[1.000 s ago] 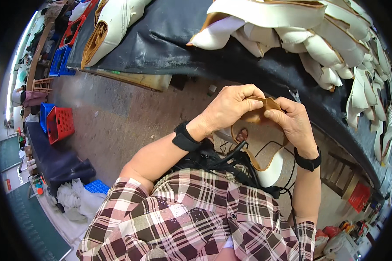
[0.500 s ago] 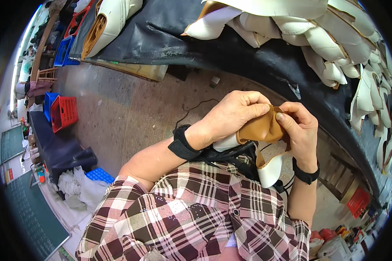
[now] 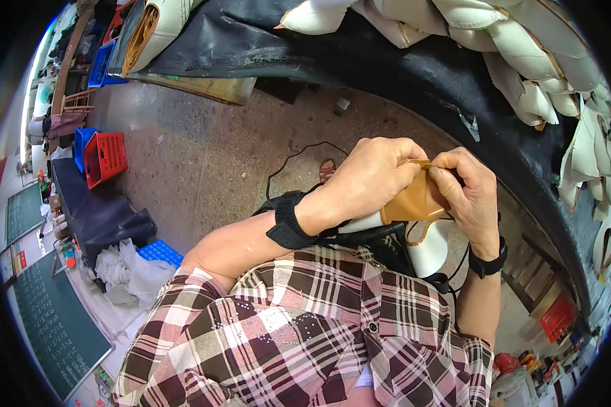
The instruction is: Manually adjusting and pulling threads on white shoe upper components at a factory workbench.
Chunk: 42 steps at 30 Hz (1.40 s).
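A shoe upper (image 3: 415, 205), tan on its lining side and white on its outer side, is held up in front of my body. My left hand (image 3: 368, 175) pinches the top edge of the tan lining, its back turned up. Close beside it, my right hand (image 3: 472, 197) grips the same edge between thumb and fingers. The fingertips nearly meet there, and the folded lining hangs below them. A white flap (image 3: 429, 249) of the upper curves down toward my plaid shirt. Black bands wrap both wrists.
Ahead curves a table edge covered in black sheeting (image 3: 373, 71), with many white shoe uppers (image 3: 482, 30) piled on it. Left on the floor stand a red crate (image 3: 106, 159) and a blue crate (image 3: 84, 144). White plastic bags (image 3: 129, 271) lie lower left. A dark cable (image 3: 278, 175) crosses the floor.
Both hands still hold the lining's edge; my left hand has turned slightly over it. The white flap has swung and shows more broadly. The view has shifted a little.
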Available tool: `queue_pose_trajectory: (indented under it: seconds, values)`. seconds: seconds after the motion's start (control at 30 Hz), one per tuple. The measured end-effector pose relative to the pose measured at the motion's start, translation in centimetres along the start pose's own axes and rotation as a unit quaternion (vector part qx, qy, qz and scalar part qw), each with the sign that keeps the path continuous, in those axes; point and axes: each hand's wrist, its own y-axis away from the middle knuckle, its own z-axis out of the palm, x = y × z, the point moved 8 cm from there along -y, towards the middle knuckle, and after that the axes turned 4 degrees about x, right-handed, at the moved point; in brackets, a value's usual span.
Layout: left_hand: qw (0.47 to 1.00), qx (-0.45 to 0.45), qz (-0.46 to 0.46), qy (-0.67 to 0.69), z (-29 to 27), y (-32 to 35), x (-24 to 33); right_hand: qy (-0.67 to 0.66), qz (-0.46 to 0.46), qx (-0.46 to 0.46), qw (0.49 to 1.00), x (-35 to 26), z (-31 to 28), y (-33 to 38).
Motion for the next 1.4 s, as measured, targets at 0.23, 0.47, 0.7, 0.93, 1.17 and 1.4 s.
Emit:
queue_pose_trajectory:
  seconds: [0.23,0.47,0.7,0.93,1.17,1.4]
  values:
    - [1.0,-0.01,-0.009,0.005,-0.2,0.4,-0.1,-0.005,-0.021,-0.013,1.0,-0.9,0.2,-0.3]
    - [1.0,-0.012,-0.004,-0.013,-0.6,0.8,0.0,0.023,-0.022,-0.031,0.999,-1.1,0.9,-0.6]
    - [1.0,-0.002,-0.017,0.025,-0.8,0.7,-0.6,0.037,-0.014,-0.031,0.999,-1.3,1.1,-1.0]
    - [1.0,0.001,-0.004,0.018,-1.2,0.8,-0.1,0.007,0.01,-0.038,0.999,-0.6,1.2,-1.2]
    - [1.0,-0.002,0.006,-0.012,-1.1,0.7,0.0,-0.027,0.047,-0.033,0.998,0.1,1.4,-1.0]
    - [1.0,-0.003,-0.005,-0.011,-1.0,0.5,0.0,-0.025,0.048,-0.026,0.998,0.4,1.2,-1.0]
